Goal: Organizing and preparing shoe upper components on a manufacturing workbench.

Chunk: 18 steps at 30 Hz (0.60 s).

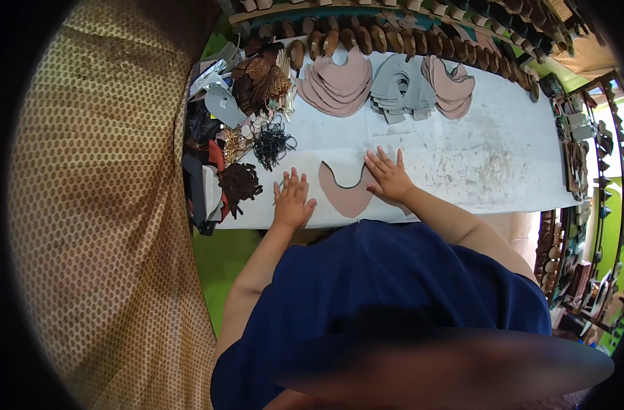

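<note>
A single pink U-shaped piece (343,199), like a cut shoe upper with a dark edge along its inner curve, lies flat near the front of the white-covered table (421,160). My right hand (388,176) rests on its right arm, palm down with the fingers stretched out. To the left of the piece, and apart from it, my left hand (291,198) lies flat on the table with nothing in it. Beyond my hands stand a fanned stack of pink pieces (336,89), a stack of grey pieces (401,92) and a smaller pink stack (454,92).
Brown shoe lasts (378,39) line the table's back edge. Tangled black cords (272,143), a dark brown bundle (240,184) and leopard-print scraps (261,78) crowd the left end. A patterned curtain (107,178) hangs at left; loaded racks (602,171) stand at right.
</note>
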Motion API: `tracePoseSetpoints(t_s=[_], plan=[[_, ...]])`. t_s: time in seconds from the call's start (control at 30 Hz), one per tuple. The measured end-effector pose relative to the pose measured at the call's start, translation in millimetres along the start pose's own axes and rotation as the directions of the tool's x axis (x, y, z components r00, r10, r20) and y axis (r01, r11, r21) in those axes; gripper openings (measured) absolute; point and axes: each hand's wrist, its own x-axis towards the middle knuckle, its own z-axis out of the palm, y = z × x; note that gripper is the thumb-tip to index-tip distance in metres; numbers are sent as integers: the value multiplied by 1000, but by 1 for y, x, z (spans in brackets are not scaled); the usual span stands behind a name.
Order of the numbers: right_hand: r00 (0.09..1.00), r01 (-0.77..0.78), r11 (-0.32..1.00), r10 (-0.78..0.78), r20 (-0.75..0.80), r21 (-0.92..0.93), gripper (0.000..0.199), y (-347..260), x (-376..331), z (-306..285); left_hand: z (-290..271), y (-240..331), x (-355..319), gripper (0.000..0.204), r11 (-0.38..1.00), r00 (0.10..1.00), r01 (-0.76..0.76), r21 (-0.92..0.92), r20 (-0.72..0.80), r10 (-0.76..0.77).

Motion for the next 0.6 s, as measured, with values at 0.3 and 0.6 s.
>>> tracePoseSetpoints(t_s=[0.3,0.6], plan=[[999,-29,998,31,28,-53,83,-22,-13,4,-11,1,-7,80,992,992,122,21,-17,-122],[994,100,992,-96,59,-72,84,-50,-15,14,-12,-7,-4,74,989,991,-120,-82,52,124]])
